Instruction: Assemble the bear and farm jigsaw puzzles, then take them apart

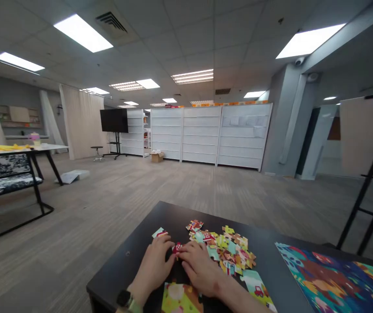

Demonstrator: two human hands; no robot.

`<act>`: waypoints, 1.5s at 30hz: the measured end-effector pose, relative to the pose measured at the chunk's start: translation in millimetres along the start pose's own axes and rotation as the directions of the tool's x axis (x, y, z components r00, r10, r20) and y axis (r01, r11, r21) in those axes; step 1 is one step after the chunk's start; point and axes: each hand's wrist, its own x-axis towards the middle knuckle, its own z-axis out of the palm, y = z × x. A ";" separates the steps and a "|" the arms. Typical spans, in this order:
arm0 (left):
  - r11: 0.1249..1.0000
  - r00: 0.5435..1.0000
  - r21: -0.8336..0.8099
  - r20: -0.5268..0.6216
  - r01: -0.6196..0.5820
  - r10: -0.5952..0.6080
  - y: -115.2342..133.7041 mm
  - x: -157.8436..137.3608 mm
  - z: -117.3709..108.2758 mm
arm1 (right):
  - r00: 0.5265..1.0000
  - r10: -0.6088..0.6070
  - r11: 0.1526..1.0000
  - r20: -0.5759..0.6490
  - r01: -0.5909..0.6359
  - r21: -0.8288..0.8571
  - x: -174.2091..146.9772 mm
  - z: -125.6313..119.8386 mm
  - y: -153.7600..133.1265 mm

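While both hands meet on black table, left hand and right hand fingers pinched together on red puzzle piece, loose pile just right.

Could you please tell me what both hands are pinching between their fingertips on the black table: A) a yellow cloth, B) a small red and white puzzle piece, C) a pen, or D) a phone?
B: the left hand and the right hand meet at a small red and white puzzle piece on the black table, just left of the pile of loose puzzle pieces.
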 end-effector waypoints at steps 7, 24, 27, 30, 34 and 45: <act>1.000 0.996 -0.006 0.085 0.001 -0.001 2.8 -18.5 -16.7 | 0.919 0.377 0.922 -0.115 -0.384 -0.048 60.5 -17.3 71.1; 0.997 0.999 -0.073 -0.035 0.012 -0.015 -8.6 -3.5 -9.0 | 0.965 0.229 0.966 -0.130 -0.208 0.155 5.2 20.4 -7.7; 0.997 0.999 -0.079 -0.043 -0.003 0.000 -10.4 -4.3 -8.1 | 0.970 0.218 0.965 -0.110 -0.197 0.175 -1.4 25.8 -15.3; 0.996 0.999 -0.079 -0.042 -0.029 0.026 -12.2 -5.8 -8.7 | 0.979 0.161 0.976 -0.127 -0.139 0.168 -3.2 25.6 -13.8; 0.995 0.998 -0.076 -0.034 -0.057 0.055 -12.4 -5.5 -8.7 | 0.984 0.106 0.985 -0.145 -0.084 0.152 -5.7 26.3 -12.9; 1.000 0.998 -0.011 -0.055 -0.024 0.023 -13.1 -4.5 -4.1 | 0.990 0.081 0.983 -0.114 -0.060 0.174 -10.7 22.1 -18.8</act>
